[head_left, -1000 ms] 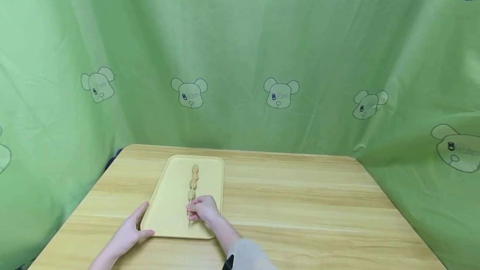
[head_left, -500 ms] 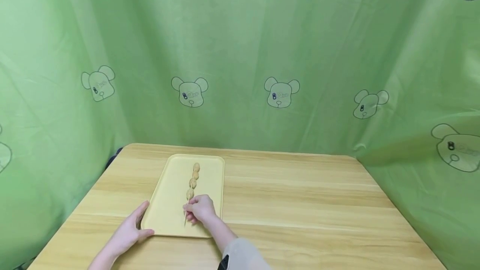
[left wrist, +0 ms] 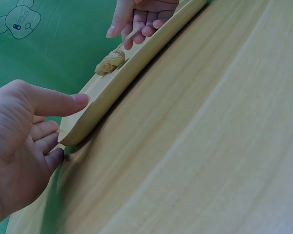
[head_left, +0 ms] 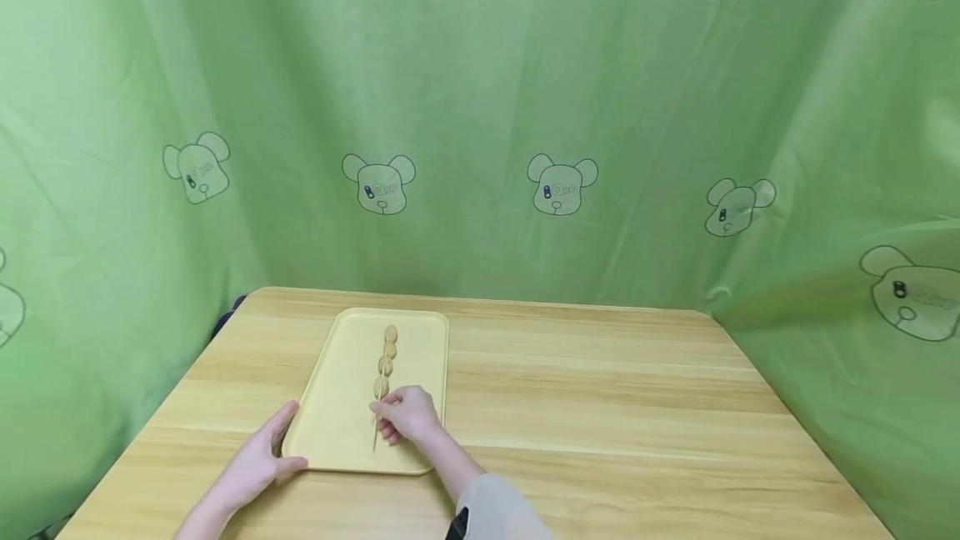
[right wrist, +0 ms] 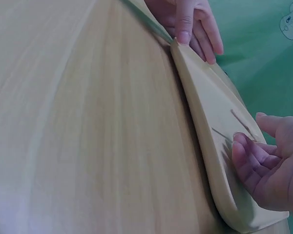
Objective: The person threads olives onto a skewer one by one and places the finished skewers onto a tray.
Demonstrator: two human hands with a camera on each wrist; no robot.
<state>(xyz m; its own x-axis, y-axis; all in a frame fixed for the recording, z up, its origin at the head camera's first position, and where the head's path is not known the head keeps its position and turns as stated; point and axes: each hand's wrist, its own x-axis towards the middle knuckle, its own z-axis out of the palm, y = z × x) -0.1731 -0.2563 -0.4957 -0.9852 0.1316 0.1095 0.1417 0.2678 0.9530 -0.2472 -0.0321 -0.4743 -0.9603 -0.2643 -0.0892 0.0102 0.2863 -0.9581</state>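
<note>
A skewer (head_left: 386,366) with several brown, wrinkled, roundish pieces lies lengthwise over the pale yellow tray (head_left: 337,407). Its bare stick end points toward the near edge. My right hand (head_left: 408,413) pinches that stick between thumb and fingers, just below the lowest piece. At the tray's near left corner, my left hand (head_left: 255,461) holds the rim. In the left wrist view, the left thumb (left wrist: 63,103) lies at the rim while the other fingers curl at the corner's outer side. The brown pieces (left wrist: 110,63) show beyond it, below the right hand (left wrist: 144,19).
The tray sits on the left part of a wood-grain table (head_left: 600,407). Bare tabletop stretches to its right. A green curtain (head_left: 480,107) with bear-head prints surrounds the table at the back and sides.
The right hand and stick's near end shifted slightly left, then slightly back right. The skewer's far end moved a little with them. The left hand and tray stay in place.
</note>
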